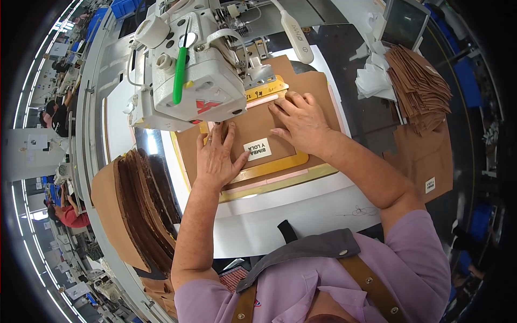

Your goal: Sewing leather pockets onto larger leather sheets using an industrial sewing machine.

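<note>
The panel (318, 86) lies at the centre of the frame, partly under the machine (202, 81), on a white sheet (269, 231). Both hands press from above rather than pinch: the left hand (215, 161) rests with its fingers apart beside the label (257, 150), and the right hand (302, 123) has its fingertips by a pale strip (266, 100) at upper centre. Spread like this, the 2 hands probably keep the panel flat and square. The yellow border (280, 164) seems to serve as a guide. 2 piles, the left pile (107, 199) and the right pile (420, 89), sit at the sides, presumably within reach yet clear of the machine.
</note>
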A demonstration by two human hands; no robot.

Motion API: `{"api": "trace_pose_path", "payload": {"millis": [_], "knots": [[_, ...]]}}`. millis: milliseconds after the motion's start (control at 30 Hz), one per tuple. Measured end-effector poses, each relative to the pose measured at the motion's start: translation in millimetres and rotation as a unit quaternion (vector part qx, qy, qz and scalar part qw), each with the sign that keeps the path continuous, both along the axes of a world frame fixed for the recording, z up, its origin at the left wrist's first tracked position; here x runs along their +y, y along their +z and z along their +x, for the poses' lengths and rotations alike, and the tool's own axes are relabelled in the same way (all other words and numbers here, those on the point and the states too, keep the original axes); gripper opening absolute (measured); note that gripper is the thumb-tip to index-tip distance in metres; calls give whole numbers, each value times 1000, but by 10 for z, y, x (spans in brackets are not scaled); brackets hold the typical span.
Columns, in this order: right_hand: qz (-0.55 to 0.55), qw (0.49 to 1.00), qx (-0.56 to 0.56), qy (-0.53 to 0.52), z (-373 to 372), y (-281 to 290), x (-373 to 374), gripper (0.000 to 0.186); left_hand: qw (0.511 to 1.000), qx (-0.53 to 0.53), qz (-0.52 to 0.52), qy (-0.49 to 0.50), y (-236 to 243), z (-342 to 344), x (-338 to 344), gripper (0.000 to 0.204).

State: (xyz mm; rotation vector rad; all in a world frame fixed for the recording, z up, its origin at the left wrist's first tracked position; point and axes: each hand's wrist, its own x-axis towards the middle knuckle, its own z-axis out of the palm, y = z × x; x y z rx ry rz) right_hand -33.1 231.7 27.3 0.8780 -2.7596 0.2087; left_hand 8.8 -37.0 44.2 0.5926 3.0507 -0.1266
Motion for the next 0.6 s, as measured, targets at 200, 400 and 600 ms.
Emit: {"api": "trace_pose_path", "payload": {"millis": [200,400,600], "knots": [[8,1000,-30,3,45,-2,-112,62,1000,12,-7,15,28,27,-109,79],[5,1000,-28,11,46,-36,-270,60,999,34,-21,30,39,47,-170,79],[-49,998,-37,32,30,-45,-386,59,997,36,-39,50,56,19,-172,82]]}}
